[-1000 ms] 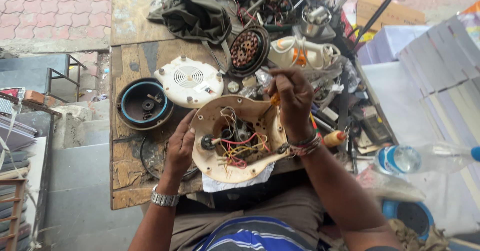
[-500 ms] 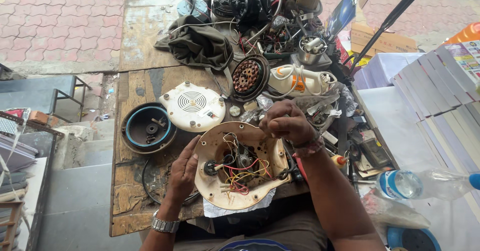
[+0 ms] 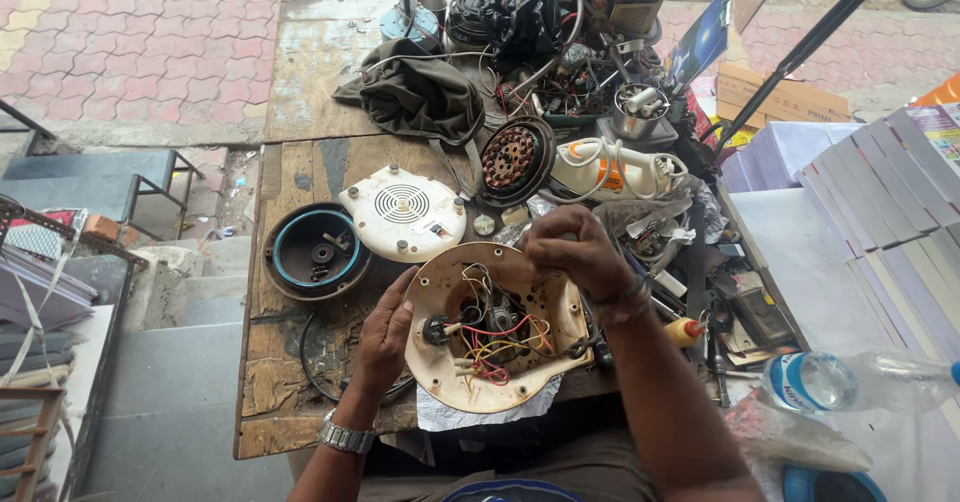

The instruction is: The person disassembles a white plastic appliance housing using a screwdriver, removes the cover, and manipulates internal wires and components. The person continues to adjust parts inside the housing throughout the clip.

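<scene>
Appliance base [image 3: 495, 337] unmoved; right hand [image 3: 575, 252] now lower, grip closed, contents unclear.

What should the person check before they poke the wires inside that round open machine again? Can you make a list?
1. Left hand steadies the round cream housing: ok.
2. Right hand is over the housing's far rim: ok.
3. Tool in right hand: cannot tell, fingers hide it.
4. Coloured wires exposed and reachable: ok.
5. Unplugged: cannot tell.
6. Wooden table around the housing uncluttered: not ok, parts crowd it.
</scene>
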